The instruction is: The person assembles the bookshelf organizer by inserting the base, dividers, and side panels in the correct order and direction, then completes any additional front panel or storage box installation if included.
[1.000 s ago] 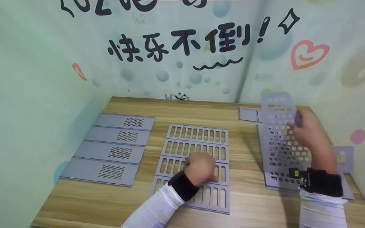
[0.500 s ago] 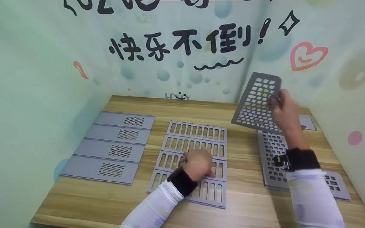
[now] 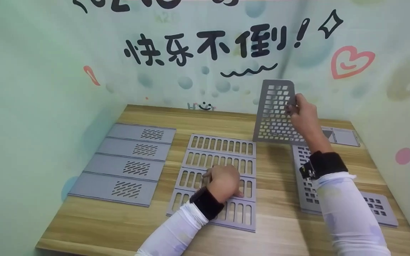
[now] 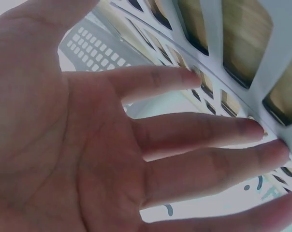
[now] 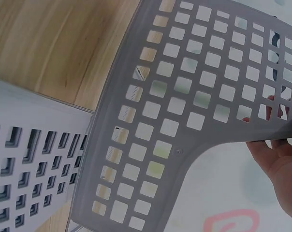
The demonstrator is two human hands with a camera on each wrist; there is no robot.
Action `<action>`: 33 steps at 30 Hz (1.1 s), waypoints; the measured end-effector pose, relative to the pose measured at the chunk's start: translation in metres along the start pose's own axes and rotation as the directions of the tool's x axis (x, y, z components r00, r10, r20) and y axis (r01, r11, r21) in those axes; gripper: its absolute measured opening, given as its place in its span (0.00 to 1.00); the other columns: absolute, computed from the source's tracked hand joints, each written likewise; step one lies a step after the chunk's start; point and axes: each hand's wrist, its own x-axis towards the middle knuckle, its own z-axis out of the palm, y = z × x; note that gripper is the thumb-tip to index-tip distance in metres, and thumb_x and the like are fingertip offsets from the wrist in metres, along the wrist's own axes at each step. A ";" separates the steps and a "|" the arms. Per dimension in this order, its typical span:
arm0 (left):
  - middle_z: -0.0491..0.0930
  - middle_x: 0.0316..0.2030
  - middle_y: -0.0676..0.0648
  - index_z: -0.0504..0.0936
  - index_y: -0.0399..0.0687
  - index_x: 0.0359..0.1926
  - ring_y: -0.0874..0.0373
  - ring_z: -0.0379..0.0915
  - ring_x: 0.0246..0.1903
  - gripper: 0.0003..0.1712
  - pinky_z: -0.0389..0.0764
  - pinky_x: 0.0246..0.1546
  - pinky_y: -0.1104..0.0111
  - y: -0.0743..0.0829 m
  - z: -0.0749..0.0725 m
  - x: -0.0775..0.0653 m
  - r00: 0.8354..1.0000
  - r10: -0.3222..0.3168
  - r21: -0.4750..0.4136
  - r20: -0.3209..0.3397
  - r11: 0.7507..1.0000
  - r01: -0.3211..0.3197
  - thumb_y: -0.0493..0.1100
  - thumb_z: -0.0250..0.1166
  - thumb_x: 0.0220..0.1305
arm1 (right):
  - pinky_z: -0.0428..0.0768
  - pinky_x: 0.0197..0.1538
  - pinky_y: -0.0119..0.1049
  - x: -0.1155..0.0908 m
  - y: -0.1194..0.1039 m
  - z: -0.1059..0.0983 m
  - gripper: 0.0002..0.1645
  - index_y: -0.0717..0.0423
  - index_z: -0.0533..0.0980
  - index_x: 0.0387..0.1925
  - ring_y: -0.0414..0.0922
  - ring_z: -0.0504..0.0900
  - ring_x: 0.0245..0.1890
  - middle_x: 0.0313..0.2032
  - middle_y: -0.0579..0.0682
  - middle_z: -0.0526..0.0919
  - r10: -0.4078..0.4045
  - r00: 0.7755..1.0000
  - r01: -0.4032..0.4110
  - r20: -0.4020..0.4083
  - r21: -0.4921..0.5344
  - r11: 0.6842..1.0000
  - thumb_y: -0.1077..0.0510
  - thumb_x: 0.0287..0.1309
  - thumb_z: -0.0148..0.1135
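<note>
In the head view my right hand (image 3: 305,115) pinches a grey L-shaped panel (image 3: 262,106) with many squarish holes by its edge. The panel stands roughly upright above the back right of the table; the right wrist view shows the fingers (image 5: 276,159) at its rim. A stack of similar holed panels (image 3: 299,181) lies under my right forearm. At the centre, my left hand (image 3: 224,182) rests on a slotted panel set (image 3: 237,227) of several rows. From the left wrist view, its fingers (image 4: 199,130) look extended, with tips against the slotted surface.
Several flat grey panels (image 3: 94,185) with diagonal slits lie in a row on the left of the wooden table (image 3: 276,220). Small rectangular panels (image 3: 345,137) lie at the back right. Printed cloth walls (image 3: 176,89) surround the table on three sides.
My right hand has lifted the L-shaped panel off the stack and carried it leftward and toward the back, turning it upright. My left hand has stayed on the slotted panels.
</note>
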 end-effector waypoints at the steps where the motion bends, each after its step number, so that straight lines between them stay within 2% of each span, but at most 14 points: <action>1: 0.80 0.70 0.45 0.78 0.49 0.72 0.31 0.78 0.66 0.59 0.87 0.55 0.37 -0.001 0.000 0.000 1.000 -0.010 -0.005 0.004 1.000 0.010 0.82 0.72 0.49 | 0.81 0.68 0.60 0.001 0.000 0.001 0.16 0.62 0.68 0.65 0.62 0.82 0.65 0.62 0.66 0.82 -0.009 1.000 0.009 0.004 -0.002 1.000 0.64 0.82 0.44; 4: 0.70 0.78 0.40 0.70 0.50 0.79 0.24 0.62 0.76 0.65 0.82 0.60 0.33 -0.003 0.000 0.002 0.999 -0.040 -0.047 0.026 0.998 0.041 0.82 0.72 0.48 | 0.81 0.68 0.60 0.001 0.000 0.001 0.16 0.63 0.68 0.64 0.62 0.82 0.65 0.62 0.66 0.82 -0.011 1.000 0.011 0.013 -0.010 1.000 0.65 0.82 0.45; 7: 0.60 0.82 0.36 0.62 0.51 0.83 0.24 0.55 0.79 0.69 0.79 0.62 0.30 -0.006 -0.001 0.003 0.998 -0.045 -0.097 0.046 0.994 0.050 0.81 0.73 0.48 | 0.81 0.68 0.60 0.000 0.001 0.001 0.16 0.62 0.68 0.64 0.61 0.82 0.65 0.62 0.65 0.82 -0.002 1.000 0.002 0.018 -0.010 1.000 0.66 0.81 0.45; 14: 0.42 0.85 0.32 0.51 0.57 0.87 0.23 0.43 0.82 0.73 0.70 0.66 0.24 -0.011 0.000 0.002 0.995 -0.029 -0.235 0.097 0.971 0.051 0.77 0.76 0.49 | 0.79 0.72 0.59 0.003 -0.011 0.009 0.17 0.59 0.66 0.66 0.60 0.79 0.69 0.67 0.62 0.78 0.066 0.995 -0.069 0.081 0.034 0.997 0.63 0.83 0.44; 18: 0.38 0.85 0.31 0.48 0.55 0.87 0.23 0.40 0.82 0.74 0.66 0.69 0.23 -0.012 -0.001 0.003 0.992 -0.007 -0.257 0.128 0.966 0.040 0.77 0.76 0.50 | 0.77 0.73 0.60 0.010 -0.015 0.014 0.18 0.61 0.64 0.68 0.60 0.78 0.69 0.67 0.64 0.77 0.074 0.990 -0.079 0.120 0.042 0.996 0.61 0.84 0.42; 22: 0.34 0.85 0.31 0.45 0.55 0.87 0.25 0.36 0.83 0.77 0.62 0.72 0.24 -0.015 -0.003 0.004 0.988 0.002 -0.270 0.152 0.962 0.040 0.75 0.78 0.48 | 0.75 0.73 0.60 0.017 -0.016 0.014 0.18 0.62 0.62 0.67 0.61 0.78 0.68 0.66 0.65 0.77 0.068 0.984 -0.073 0.163 0.025 0.997 0.59 0.85 0.39; 25: 0.33 0.86 0.32 0.45 0.56 0.87 0.27 0.33 0.84 0.77 0.60 0.73 0.24 -0.017 -0.003 0.004 0.988 0.003 -0.286 0.152 0.957 0.041 0.74 0.79 0.47 | 0.73 0.75 0.62 0.021 -0.012 0.010 0.20 0.63 0.61 0.68 0.64 0.75 0.70 0.66 0.68 0.76 0.059 0.971 -0.050 0.230 -0.047 0.998 0.57 0.85 0.40; 27: 0.34 0.86 0.33 0.46 0.56 0.87 0.29 0.32 0.85 0.77 0.60 0.72 0.23 -0.018 -0.001 0.003 0.990 0.004 -0.301 0.143 0.953 0.039 0.73 0.80 0.47 | 0.70 0.77 0.64 0.021 -0.006 0.006 0.24 0.65 0.60 0.71 0.68 0.71 0.73 0.68 0.72 0.74 0.059 0.955 -0.021 0.289 -0.133 0.991 0.56 0.84 0.43; 30: 0.35 0.86 0.33 0.48 0.56 0.87 0.29 0.32 0.85 0.76 0.61 0.72 0.23 -0.018 0.001 0.000 0.991 0.004 -0.317 0.135 0.948 0.039 0.72 0.81 0.46 | 0.72 0.75 0.67 0.018 0.010 0.000 0.25 0.69 0.65 0.70 0.70 0.75 0.69 0.64 0.75 0.78 0.047 0.931 0.065 0.363 -0.291 0.955 0.58 0.82 0.48; 33: 0.35 0.86 0.33 0.48 0.56 0.87 0.30 0.33 0.85 0.75 0.62 0.71 0.23 -0.020 0.002 -0.003 0.991 0.005 -0.311 0.135 0.950 0.037 0.71 0.80 0.47 | 0.79 0.65 0.68 0.012 0.029 -0.004 0.17 0.70 0.77 0.59 0.70 0.84 0.57 0.52 0.74 0.85 0.031 0.912 0.153 0.409 -0.407 0.900 0.63 0.78 0.51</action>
